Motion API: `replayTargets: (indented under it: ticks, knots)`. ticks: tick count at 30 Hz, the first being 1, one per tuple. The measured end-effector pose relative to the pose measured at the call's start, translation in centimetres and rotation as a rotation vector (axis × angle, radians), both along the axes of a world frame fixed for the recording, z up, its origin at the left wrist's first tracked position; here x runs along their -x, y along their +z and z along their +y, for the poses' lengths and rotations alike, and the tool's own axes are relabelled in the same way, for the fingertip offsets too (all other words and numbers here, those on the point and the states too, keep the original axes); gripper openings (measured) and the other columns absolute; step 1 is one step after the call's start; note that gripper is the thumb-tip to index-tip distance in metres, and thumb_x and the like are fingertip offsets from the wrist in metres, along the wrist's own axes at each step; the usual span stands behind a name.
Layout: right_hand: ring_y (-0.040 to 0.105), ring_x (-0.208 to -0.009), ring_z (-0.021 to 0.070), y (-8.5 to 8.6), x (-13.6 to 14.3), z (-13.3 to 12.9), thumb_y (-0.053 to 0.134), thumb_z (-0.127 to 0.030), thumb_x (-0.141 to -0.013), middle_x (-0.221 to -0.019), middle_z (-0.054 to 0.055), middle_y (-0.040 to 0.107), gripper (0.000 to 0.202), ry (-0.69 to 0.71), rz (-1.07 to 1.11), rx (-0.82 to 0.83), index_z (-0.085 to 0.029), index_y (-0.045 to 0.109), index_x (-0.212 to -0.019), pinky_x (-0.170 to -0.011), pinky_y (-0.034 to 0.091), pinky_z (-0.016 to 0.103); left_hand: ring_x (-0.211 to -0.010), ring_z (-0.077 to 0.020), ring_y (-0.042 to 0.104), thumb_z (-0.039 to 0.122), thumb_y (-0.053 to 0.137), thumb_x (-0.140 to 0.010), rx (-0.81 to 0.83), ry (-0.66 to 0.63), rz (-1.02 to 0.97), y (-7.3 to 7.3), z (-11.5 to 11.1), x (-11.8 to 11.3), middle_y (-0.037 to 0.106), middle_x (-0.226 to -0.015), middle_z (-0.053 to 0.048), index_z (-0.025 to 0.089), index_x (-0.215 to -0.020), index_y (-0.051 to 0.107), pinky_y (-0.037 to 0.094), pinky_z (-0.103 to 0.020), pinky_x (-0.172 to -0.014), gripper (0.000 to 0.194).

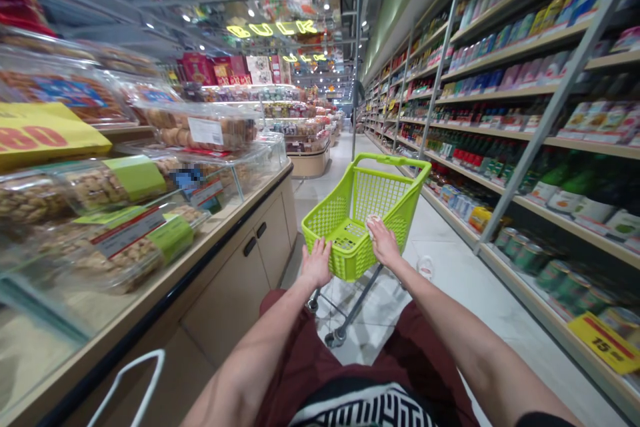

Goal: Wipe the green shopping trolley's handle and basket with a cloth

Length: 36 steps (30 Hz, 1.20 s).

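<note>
A lime green shopping cart [357, 260] with a perforated plastic basket stands in front of me on grey legs with small wheels. My left hand [317, 264] rests at the basket's near left rim, its fingers spread, holding nothing. At the right side of the basket is my right hand [384, 241], fingers reaching over the rim with something small and whitish [373, 220] at the fingertips, too small to name. The basket has nothing visible lying in it.
On the left, a glass-edged counter [225, 230] holds plastic boxes of nuts and pastries [200, 127]. Tall shelves [520, 133] of cans, bottles and cartons line the right side. The tiled aisle runs ahead between them. A white curved bar [156, 373] shows at the lower left.
</note>
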State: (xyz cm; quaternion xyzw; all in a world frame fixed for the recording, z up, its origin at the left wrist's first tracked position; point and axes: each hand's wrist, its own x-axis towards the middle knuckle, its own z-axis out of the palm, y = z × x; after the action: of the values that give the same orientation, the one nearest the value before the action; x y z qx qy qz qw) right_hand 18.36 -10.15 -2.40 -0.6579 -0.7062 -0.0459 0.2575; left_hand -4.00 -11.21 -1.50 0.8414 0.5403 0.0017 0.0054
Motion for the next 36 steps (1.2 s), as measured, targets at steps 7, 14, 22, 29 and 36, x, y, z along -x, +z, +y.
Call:
replayTargets:
  ticks: [7,14,22,29,36]
  knots:
    - [0.020,-0.129,0.0211,-2.0,5.1,-3.6,0.037,-0.003,-0.066,-0.138,0.003,0.033,0.065,0.150,-0.046,-0.087,-0.023,0.038,-0.128,-0.101,0.020,0.050,-0.133,-0.0274,0.005,0.030,0.048,-0.067,-0.033,-0.002,0.004,-0.8,0.0,-0.5,0.008,-0.146,-0.012,0.016,-0.137,0.010,0.005,-0.056,-0.102,0.081]
    - [0.024,-0.128,0.0210,-1.6,3.1,-3.3,0.037,-0.002,-0.069,-0.135,0.005,0.038,0.062,0.154,-0.026,-0.085,-0.024,0.040,-0.127,-0.100,0.018,0.054,-0.132,-0.0260,0.010,0.030,0.048,-0.067,-0.097,-0.033,-0.004,-0.2,1.2,-0.6,0.023,-0.142,-0.012,0.017,-0.134,0.020,0.005,-0.053,-0.104,0.073]
    - [0.023,-0.128,0.0220,-1.3,0.1,-2.9,0.036,-0.002,-0.068,-0.136,0.006,0.036,0.063,0.138,0.007,-0.013,-0.022,0.040,-0.127,-0.098,0.024,0.054,-0.131,-0.0275,0.013,0.032,0.048,-0.067,-0.039,-0.038,0.044,0.3,1.4,-1.9,0.017,-0.144,-0.012,0.018,-0.134,0.018,0.006,-0.054,-0.103,0.074]
    - [0.023,-0.128,0.0206,-0.9,-2.4,-2.8,0.035,-0.002,-0.069,-0.137,0.004,0.034,0.062,0.096,0.030,0.028,-0.024,0.039,-0.127,-0.098,0.024,0.054,-0.127,-0.0279,0.024,0.033,0.052,-0.066,-0.108,-0.130,0.008,1.0,0.6,-3.0,0.030,-0.139,-0.010,0.022,-0.131,0.026,0.007,-0.053,-0.103,0.071]
    - [0.024,-0.128,0.0220,-1.0,-2.8,-3.3,0.036,-0.004,-0.069,-0.136,0.007,0.036,0.058,-0.006,-0.021,-0.028,-0.019,0.042,-0.125,-0.098,0.026,0.051,-0.133,-0.0272,0.004,0.029,0.053,-0.066,0.000,0.003,0.033,0.0,1.8,-1.6,0.007,-0.146,-0.011,0.016,-0.137,0.011,0.005,-0.054,-0.104,0.083]
